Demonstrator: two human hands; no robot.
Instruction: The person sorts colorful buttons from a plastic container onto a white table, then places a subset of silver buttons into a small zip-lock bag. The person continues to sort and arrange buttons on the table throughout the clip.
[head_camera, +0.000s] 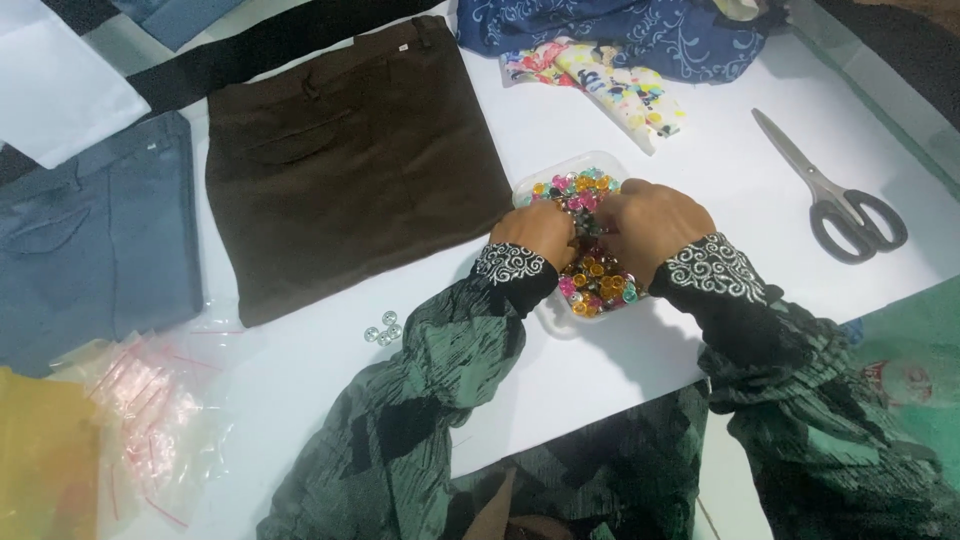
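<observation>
Both hands are together over a small clear tray (548, 318) that is full of colourful beads (597, 281). The left hand (538, 232) lies on the left part of the tray and the right hand (652, 222) on the right part, and their fingers meet in the middle, down among the beads. The fingers are curled narrow and hidden behind the knuckles, so I cannot tell if they pinch a bead or only touch the pile. Both wrists have black cuffs with white embroidery.

The tray stands on the white bench (640, 130), near its middle. Just to the left of the tray is the right edge of a folded brown trousers (350, 160); the gap between them is small. Below this edge, near the left sleeve, a small group of clear beads (383, 328) lies loose on the bench. More to the left is a folded grey-blue trousers (90, 240), and near the bottom left corner are clear plastic bags (150, 410) with red lines beside something yellow (40, 460).

To the right of the tray the bench is open for some way, until a pair of grey scissors (835, 195) that lies well apart from the right hand, near the right edge of the bench. Behind the tray is a folded printed cloth (600, 85) with many colours, and behind it a dark blue patterned cloth (640, 30) at the far edge. Between this cloth and the tray there is free white surface
</observation>
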